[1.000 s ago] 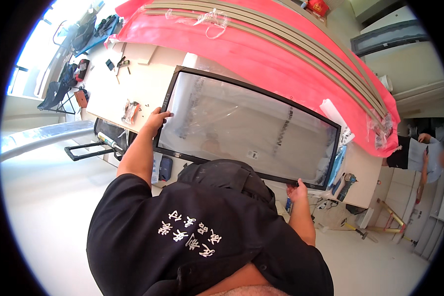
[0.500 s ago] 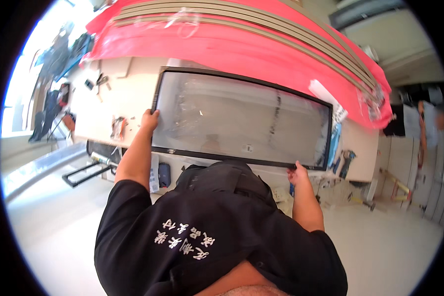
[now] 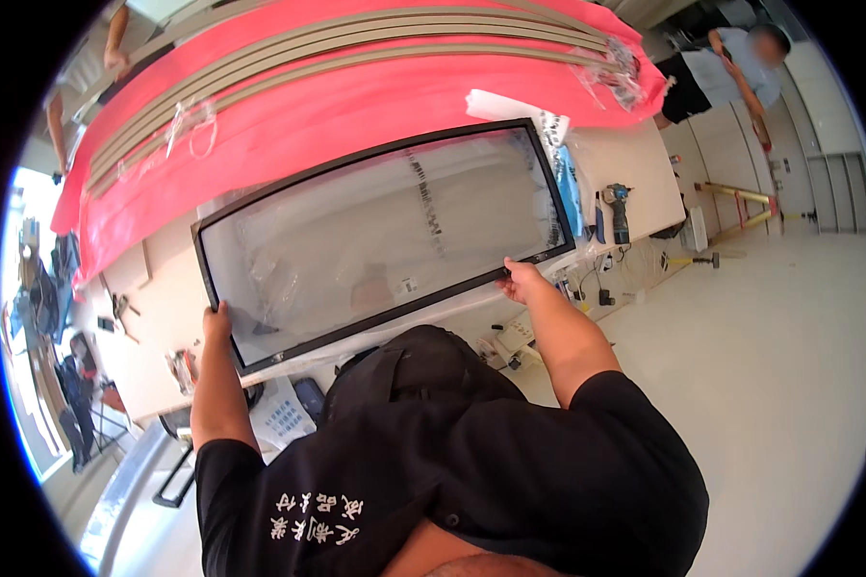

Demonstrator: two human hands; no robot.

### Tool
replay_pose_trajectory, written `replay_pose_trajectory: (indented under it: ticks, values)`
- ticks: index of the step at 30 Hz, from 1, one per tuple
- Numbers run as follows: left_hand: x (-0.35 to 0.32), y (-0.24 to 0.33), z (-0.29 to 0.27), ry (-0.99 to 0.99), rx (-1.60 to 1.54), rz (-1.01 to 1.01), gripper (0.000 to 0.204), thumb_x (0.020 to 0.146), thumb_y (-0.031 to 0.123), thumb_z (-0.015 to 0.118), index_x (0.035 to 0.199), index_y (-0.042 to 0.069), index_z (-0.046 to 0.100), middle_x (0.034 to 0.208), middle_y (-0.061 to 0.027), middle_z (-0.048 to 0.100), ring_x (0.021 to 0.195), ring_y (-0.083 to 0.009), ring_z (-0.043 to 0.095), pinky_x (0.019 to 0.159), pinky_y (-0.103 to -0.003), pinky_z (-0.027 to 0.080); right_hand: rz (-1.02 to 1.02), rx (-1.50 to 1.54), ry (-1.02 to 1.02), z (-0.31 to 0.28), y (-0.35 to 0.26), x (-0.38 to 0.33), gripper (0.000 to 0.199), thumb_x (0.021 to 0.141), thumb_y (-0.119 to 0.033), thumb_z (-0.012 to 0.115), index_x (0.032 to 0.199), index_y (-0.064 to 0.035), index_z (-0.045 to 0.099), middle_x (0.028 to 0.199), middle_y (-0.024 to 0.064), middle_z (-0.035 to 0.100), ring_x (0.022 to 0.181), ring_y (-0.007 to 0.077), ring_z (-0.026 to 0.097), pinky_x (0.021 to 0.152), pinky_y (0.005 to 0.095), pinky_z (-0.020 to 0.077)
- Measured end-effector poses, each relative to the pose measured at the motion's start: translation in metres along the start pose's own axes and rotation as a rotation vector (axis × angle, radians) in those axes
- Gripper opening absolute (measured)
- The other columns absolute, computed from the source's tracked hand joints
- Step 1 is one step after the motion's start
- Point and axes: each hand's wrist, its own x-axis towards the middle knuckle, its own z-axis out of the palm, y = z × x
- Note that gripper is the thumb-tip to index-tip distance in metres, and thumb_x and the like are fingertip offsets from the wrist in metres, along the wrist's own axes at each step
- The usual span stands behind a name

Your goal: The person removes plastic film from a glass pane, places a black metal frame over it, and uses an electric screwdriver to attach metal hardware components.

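Note:
A long, black-framed glass panel [image 3: 332, 240] lies slanted in front of me, its right end farther away than its left. Clear film seems to cover the glass, with a dark printed strip across it. At the panel's left end, my left hand [image 3: 217, 323] is closed on the frame, thumb on top. My right hand [image 3: 520, 280] grips the near edge of the frame close to its right corner. The fingers under the frame are hidden. Beneath the panel is a pale worktable [image 3: 168, 279]; I cannot tell whether the two touch.
Long bronze-coloured strips [image 3: 356, 37] rest on a pink cloth [image 3: 289, 106] along the far side. A cordless drill [image 3: 617, 213] stands right of the panel, hand tools [image 3: 122, 313] lie left. One person [image 3: 741, 77] is at far right, another [image 3: 111, 48] at far left.
My view has turned, so the table and panel now slope up to the right instead of down. Both hands keep their hold on the frame. A second person now shows at upper left.

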Motion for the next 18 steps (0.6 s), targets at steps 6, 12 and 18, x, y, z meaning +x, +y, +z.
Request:
replay_pose_trajectory:
  ticks: [6,12,18]
  values:
    - [0.002,0.024,-0.003,-0.266,-0.446,-0.233,0.061,0.093,0.038,0.068,0.127,-0.012,0.058,0.114,-0.0229,0.068,0.105,-0.0340,0.066,0.092,-0.044,0.051,-0.073,0.108,-0.126,-0.016,0.003,0.018,0.036,0.099,-0.047,0.062,0.106,-0.0118,0.060,0.086,0.0058,0.068,0.069,0.0208,0.068,0.047,0.0308,0.0471]
    - [-0.077,0.047,0.028,0.222,0.265,0.157,0.090,0.081,0.037,0.078,0.148,-0.006,0.036,0.153,-0.0321,0.036,0.141,-0.0437,0.038,0.118,-0.048,0.033,-0.127,0.050,-0.128,-0.015,0.009,0.003,0.044,0.097,-0.049,0.064,0.116,-0.0095,0.059,0.091,0.0080,0.067,0.071,0.0210,0.070,0.050,0.0340,0.0492]
    - [-0.221,0.054,0.093,0.179,0.394,0.706,0.081,0.083,0.035,0.076,0.151,0.010,0.039,0.158,-0.0283,0.029,0.143,-0.0462,0.033,0.115,-0.055,0.032,-0.428,-0.234,-0.122,-0.052,0.016,-0.024,0.038,0.095,-0.039,0.068,0.111,-0.0057,0.064,0.095,0.0094,0.070,0.084,0.0230,0.071,0.065,0.0388,0.0554]
